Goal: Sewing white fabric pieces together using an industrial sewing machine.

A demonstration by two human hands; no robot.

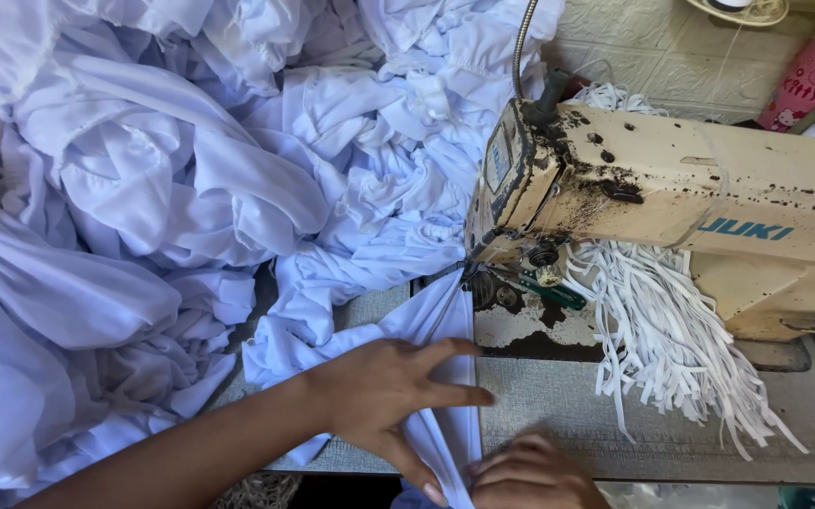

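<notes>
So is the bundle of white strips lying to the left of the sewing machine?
No, the white strips hang right of the needle, under the sewing machine arm.

I see soft, even daylight and faint shadows; the white cloth (pixel 143 188) nearly washes out; my right hand (pixel 532 476) blurs slightly.

White fabric (pixel 190 188) is showing a faint blue tint. The sewing machine (pixel 709 188), at 3 o'clock, is appearing cream with dark speckling. White strips (pixel 671 330) are lying on the grey table (pixel 558 396).
</notes>
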